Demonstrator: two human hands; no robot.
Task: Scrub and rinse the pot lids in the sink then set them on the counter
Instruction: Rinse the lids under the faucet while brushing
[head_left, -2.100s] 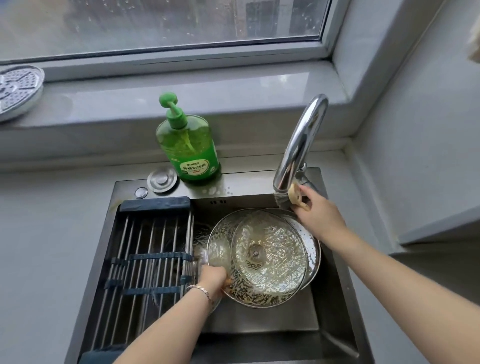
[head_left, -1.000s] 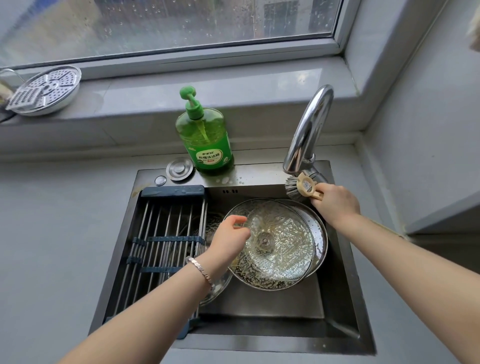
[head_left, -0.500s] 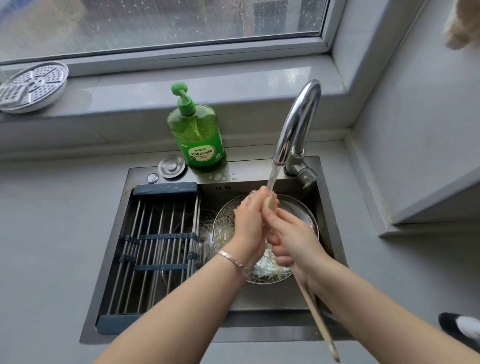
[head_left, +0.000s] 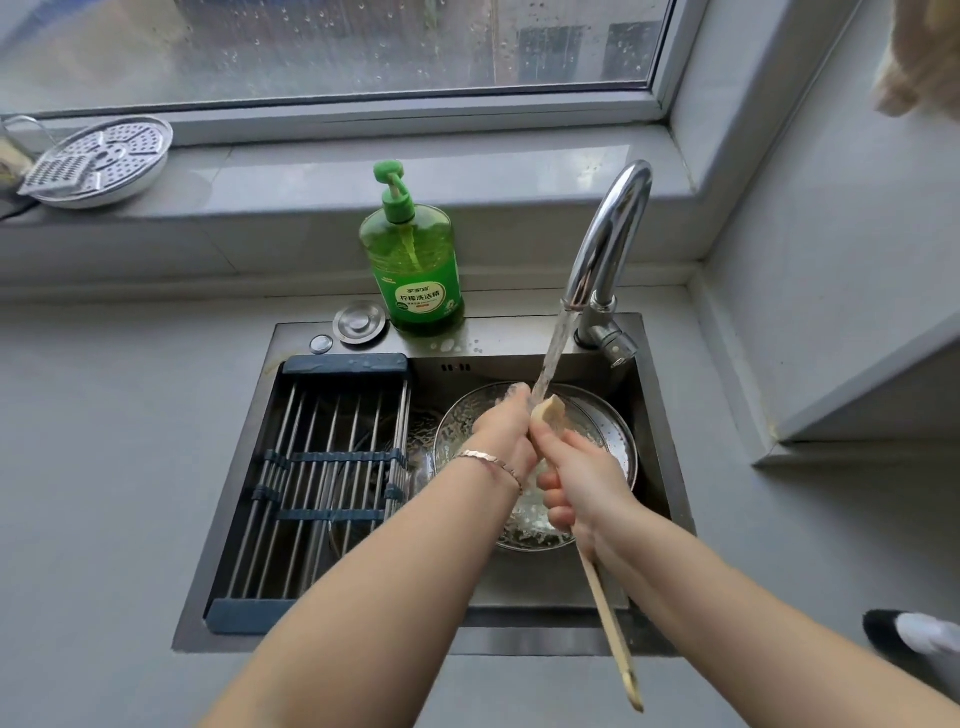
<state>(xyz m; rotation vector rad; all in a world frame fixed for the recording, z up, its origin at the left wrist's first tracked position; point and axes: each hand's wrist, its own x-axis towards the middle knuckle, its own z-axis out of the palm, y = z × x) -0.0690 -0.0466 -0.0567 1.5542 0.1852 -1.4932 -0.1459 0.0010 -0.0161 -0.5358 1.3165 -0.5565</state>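
Glistening, sudsy glass pot lids (head_left: 458, 430) overlapping in the sink (head_left: 498, 339).

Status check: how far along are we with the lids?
Done: the lids in the sink look sudsy, so scrubbing seems finished. In hand: the right hand grips the brush, its head under the faucet and its running stream, with the left hand against it, apparently rinsing the brush. Left: rinse the lids and set them on the counter; none is there in view.
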